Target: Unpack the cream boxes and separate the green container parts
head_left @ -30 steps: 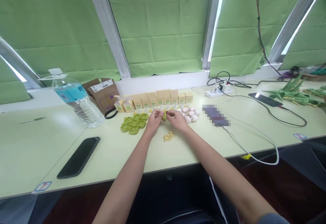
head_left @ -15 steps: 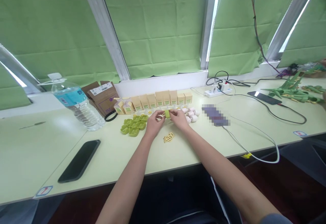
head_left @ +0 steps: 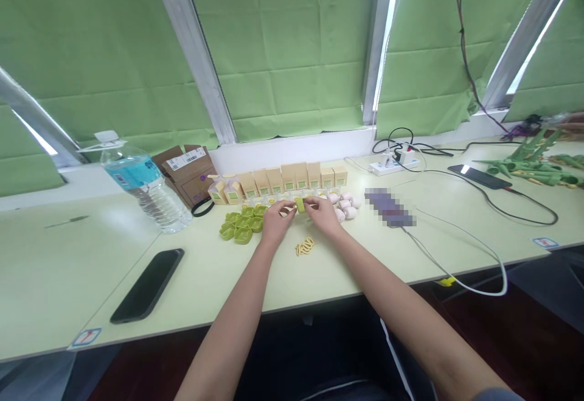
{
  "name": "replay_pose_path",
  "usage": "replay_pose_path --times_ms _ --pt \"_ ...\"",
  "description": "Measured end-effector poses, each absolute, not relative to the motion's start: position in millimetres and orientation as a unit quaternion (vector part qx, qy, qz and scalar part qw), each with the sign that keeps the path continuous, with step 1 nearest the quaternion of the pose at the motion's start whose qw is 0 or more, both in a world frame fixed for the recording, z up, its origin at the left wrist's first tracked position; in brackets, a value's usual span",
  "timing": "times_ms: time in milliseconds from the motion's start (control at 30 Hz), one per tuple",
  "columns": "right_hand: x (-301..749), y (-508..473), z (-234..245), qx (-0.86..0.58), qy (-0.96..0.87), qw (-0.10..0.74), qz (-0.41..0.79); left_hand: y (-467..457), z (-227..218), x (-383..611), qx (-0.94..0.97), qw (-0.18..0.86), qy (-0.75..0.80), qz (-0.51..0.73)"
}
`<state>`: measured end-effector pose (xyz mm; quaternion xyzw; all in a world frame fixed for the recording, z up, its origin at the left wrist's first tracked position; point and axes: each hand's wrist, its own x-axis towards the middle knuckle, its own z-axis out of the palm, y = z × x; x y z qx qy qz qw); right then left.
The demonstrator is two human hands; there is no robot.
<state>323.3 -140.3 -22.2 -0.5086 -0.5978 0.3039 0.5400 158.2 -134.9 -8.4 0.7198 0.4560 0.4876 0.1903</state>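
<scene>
My right hand (head_left: 323, 215) pinches a small green plastic piece (head_left: 300, 205) between thumb and fingers, just above the table. On its other side, my left hand (head_left: 277, 219) has its fingertips closed against the piece's left edge; whatever lies between them is too small to make out. Below the hands lies a little pile of yellow rings (head_left: 305, 246). Several green cup-shaped pieces (head_left: 243, 235) sit grouped to the left of my left hand. Beside my right hand are several pale pink rounded pieces (head_left: 350, 212), partly hidden by it.
A row of small cream boxes (head_left: 288, 177) stands behind the hands. To the left are a water bottle (head_left: 148, 188), a cardboard box (head_left: 189, 173) and a black phone (head_left: 147, 285). A power strip (head_left: 393, 165), cables and green plastic parts (head_left: 524, 167) occupy the right side.
The green piece has turned slightly between my fingers, and the yellow ring seen at my left fingertips is no longer distinct. The whole view has shifted a little.
</scene>
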Motion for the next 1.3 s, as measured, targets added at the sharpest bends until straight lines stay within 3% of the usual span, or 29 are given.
replay_pose_path --times_ms 1000,1300 --pt "320 -151 -15 -0.526 -0.638 0.496 0.265 -134 -10 157 0.719 0.193 0.477 0.468" --pt "321 -149 -17 -0.543 -0.634 0.487 0.259 -140 -9 162 0.76 0.236 0.438 0.418"
